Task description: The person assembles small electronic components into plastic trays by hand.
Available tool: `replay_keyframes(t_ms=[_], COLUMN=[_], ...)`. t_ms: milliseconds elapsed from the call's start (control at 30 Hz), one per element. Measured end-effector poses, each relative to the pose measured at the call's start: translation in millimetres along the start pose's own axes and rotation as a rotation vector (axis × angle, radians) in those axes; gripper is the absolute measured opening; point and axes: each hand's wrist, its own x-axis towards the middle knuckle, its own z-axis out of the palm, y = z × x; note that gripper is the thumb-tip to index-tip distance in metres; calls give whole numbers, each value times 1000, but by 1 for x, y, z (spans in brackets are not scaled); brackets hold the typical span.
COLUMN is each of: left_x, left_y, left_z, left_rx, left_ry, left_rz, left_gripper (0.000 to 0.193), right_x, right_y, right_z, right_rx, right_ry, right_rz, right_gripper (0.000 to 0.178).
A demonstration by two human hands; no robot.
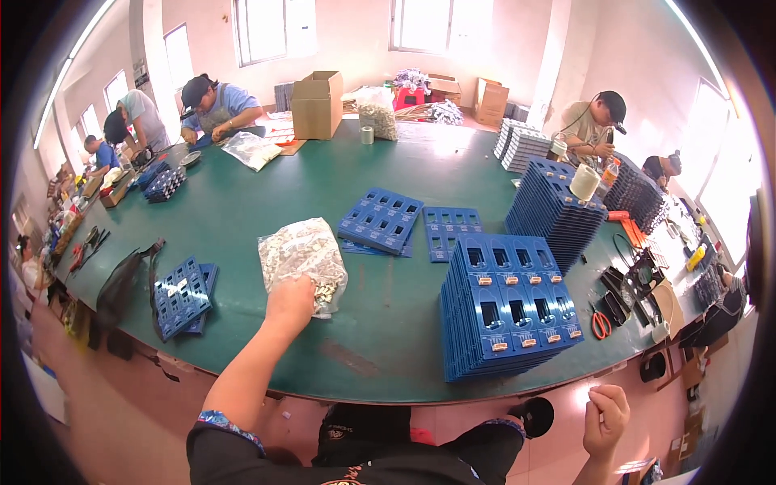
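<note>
Risk of small parts spilling from the bag (301, 260) across the green table (267, 202) if tugged too hard, its mouth lying loose near the table's front edge; could also snag and tear. Left hand (289, 301) reaching into the bag's lower end, fingers buried, grip impossible to tell; right hand (606, 416) loosely clenched, holding nothing visible, off the table below the blue tray stack (511, 311).

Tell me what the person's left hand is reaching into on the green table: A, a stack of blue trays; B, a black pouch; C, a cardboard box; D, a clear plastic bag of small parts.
D: the left hand rests at the open end of the clear plastic bag of small pale parts, apart from the stack of blue trays to its right.
</note>
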Motion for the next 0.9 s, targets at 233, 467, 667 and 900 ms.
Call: replay_keyframes(t_ms=[233, 467, 667, 900], left_x=[32, 4, 27, 164], left_y=[-7, 8, 84, 165], left_z=[25, 0, -41, 83], left_rx=[70, 122, -219, -335], left_ry=[8, -80, 27, -353], left_rz=[8, 147, 368, -29], left_gripper=[22, 25, 21, 70], right_x=[-5, -14, -34, -26], right_y=[-7, -5, 0, -20], right_z=[22, 21, 22, 16], right_rx=[47, 39, -9, -54], right_ry=[-88, -115, -109, -302], right_rz=[11, 43, 152, 267], right_gripper=[17, 16, 14, 14])
